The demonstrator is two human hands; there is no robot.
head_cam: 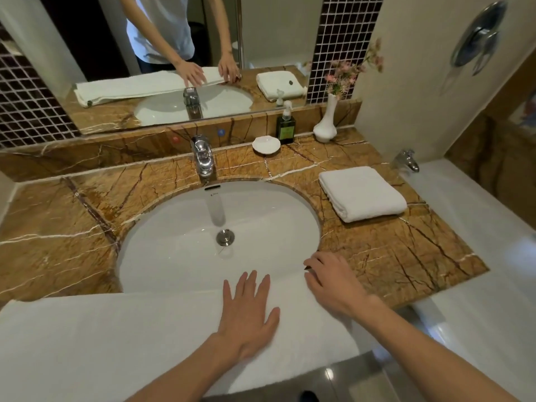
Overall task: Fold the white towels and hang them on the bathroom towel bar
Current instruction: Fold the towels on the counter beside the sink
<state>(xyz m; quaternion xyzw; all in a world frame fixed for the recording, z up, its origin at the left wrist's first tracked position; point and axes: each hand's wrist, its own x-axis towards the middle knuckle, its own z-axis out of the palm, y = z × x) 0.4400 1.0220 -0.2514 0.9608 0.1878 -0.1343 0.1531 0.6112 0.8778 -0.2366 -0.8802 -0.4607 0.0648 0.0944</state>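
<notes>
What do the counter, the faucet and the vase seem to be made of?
Counter: looks like polished brown marble, with pale veins and a sheen.
Faucet: chromed metal, mirror-bright reflections.
Vase: probably glazed white ceramic, smooth and glossy.

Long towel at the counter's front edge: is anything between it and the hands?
No. The left hand lies flat on the long towel, and the right hand touches its right end, fingers curled at the edge. The folded towel sits apart on the counter. No towel bar is visible.
</notes>
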